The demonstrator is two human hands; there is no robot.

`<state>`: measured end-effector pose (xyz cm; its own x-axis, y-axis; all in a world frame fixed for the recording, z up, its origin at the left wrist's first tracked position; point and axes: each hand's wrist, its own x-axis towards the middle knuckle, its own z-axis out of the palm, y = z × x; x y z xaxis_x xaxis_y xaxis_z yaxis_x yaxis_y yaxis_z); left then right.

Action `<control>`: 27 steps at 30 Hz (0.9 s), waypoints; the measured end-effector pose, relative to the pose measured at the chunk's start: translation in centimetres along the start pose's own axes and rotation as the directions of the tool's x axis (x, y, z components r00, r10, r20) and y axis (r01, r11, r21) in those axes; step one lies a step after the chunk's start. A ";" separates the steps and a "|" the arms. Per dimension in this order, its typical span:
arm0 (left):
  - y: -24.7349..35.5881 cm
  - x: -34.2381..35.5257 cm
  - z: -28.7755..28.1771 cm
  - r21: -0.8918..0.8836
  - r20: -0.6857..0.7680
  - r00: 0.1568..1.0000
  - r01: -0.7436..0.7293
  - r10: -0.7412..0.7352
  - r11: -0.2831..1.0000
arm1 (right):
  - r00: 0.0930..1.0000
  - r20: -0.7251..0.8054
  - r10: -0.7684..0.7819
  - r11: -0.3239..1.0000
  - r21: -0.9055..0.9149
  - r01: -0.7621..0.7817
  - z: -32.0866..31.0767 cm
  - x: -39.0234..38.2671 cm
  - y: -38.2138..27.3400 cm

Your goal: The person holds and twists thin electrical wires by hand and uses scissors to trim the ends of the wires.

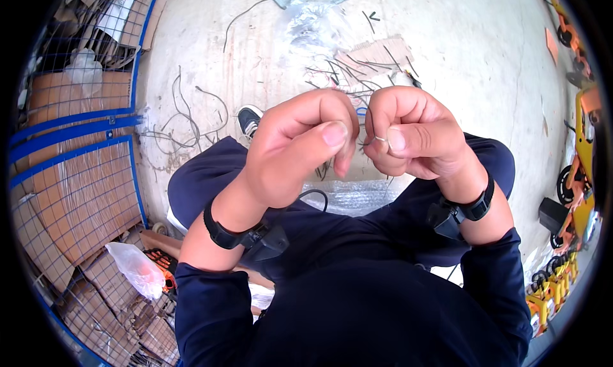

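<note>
Right of the blue cage (96, 131), the right hand (415, 136) pinched a thin pale strand (381, 139), fingers closed! The left hand (300, 140) curled, its hold impossible to tell; floor (191, 38) opened beside the cage's edge.

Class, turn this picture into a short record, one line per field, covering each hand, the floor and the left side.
Left hand: fingers curled; whether it grips anything is unclear
Right hand: thumb and finger pinching what looks like a thin pale strand
Floor: dark thin strips on and around a cardboard piece; clear plastic nearby
Left side: blue-framed mesh cage, brown sheets behind the mesh
</note>
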<state>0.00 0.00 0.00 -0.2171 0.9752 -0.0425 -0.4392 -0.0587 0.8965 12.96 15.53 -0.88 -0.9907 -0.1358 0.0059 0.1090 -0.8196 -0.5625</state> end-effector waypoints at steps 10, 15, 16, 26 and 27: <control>-0.3 0.7 -0.4 0.768 0.129 0.859 -0.402 0.495 0.498 | 0.962 -0.237 -0.135 0.863 -0.505 -0.003 0.8 0.4 -0.1; 0.3 0.5 -0.1 0.832 -0.004 0.959 -0.155 0.284 0.533 | 0.928 -0.085 -0.362 0.256 -0.967 0.012 0.9 0.1 -0.9; 0.2 0.5 -0.2 0.832 0.014 0.960 -0.166 0.279 0.529 | 0.932 -0.066 -0.358 0.189 -0.982 0.004 0.9 0.1 -1.2; 0.6 -0.1 -0.5 0.454 0.039 0.990 0.103 -0.136 0.885 | 0.988 -0.121 -0.091 0.361 -0.929 -0.081 2.0 -0.7 -2.4; 0.5 -0.1 -0.5 0.401 0.060 0.989 0.101 -0.137 0.910 | 0.990 -0.115 -0.082 0.412 -0.909 -0.071 2.1 -0.7 -2.4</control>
<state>-0.63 -0.27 0.22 -0.1021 0.9852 -0.1377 -0.0723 0.1308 0.9888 13.60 16.44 2.22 -0.9991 -0.0038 -0.0432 0.0418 0.1780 -0.9831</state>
